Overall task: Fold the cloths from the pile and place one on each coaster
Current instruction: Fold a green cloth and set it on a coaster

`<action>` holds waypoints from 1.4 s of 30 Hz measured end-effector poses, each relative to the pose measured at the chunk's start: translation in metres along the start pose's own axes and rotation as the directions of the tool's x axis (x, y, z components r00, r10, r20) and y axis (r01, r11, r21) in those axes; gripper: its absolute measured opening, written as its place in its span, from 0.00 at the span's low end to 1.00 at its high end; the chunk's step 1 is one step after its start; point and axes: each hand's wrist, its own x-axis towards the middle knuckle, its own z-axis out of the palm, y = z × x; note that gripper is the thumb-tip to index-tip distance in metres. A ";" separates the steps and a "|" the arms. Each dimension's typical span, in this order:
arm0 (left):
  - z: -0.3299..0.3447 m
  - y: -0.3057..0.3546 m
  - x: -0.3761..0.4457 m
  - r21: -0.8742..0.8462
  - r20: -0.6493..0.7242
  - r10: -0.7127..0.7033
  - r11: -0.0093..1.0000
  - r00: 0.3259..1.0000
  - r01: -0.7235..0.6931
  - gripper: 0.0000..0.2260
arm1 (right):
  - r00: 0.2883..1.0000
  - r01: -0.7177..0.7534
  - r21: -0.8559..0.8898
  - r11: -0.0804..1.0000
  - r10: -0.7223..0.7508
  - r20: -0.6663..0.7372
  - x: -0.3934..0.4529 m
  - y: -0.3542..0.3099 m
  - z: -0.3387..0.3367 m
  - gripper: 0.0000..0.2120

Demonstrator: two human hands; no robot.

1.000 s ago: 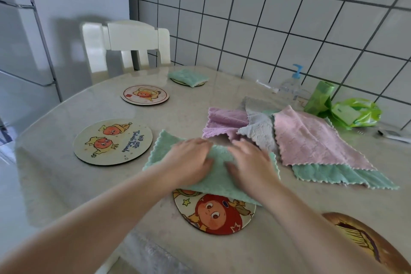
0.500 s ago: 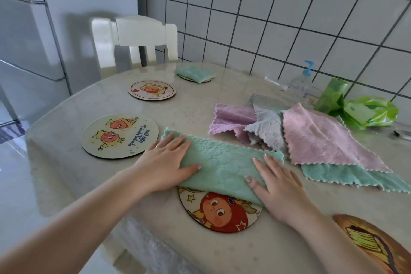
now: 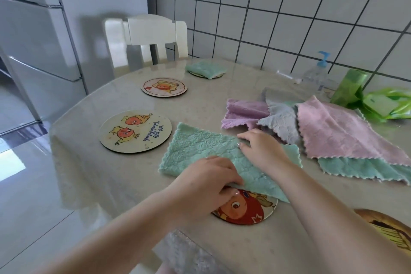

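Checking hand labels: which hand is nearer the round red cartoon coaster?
Left. The left hand overlaps the red coaster; the right hand rests farther back on the green cloth.

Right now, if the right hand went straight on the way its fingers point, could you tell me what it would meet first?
Probably the lilac cloth at the pile's near-left edge: the right hand, on the green cloth, points up-left toward it, though depth is unclear.

A home kitchen or dining corner: a white-tiled wall with dark grout [image 3: 278,6], a tall silver-grey refrigerator [image 3: 33,35], a cream wooden chair [image 3: 146,35] at a rounded beige marble-look surface [image 3: 111,173], and a clear pump bottle with a blue nozzle [image 3: 317,73].
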 end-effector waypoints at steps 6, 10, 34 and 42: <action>0.001 0.003 0.000 0.038 -0.046 0.018 0.999 0.999 -0.016 0.11 | 0.982 -0.038 -0.060 0.997 0.049 0.184 0.031 0.000 -0.016 0.12; 0.003 0.003 -0.001 0.034 -0.058 0.022 0.999 0.998 -0.020 0.11 | 0.971 0.004 -0.061 0.998 0.011 0.237 0.033 0.002 -0.021 0.12; -0.018 -0.066 -0.056 -0.035 -0.149 -0.066 0.997 0.987 0.062 0.15 | 0.918 -0.190 0.589 0.785 -0.071 0.391 -0.085 0.002 -0.038 0.28; -0.014 -0.059 -0.065 0.147 -0.147 0.152 0.981 0.977 -0.130 0.24 | 0.910 -0.119 0.595 0.795 -0.153 0.385 -0.113 0.016 -0.040 0.18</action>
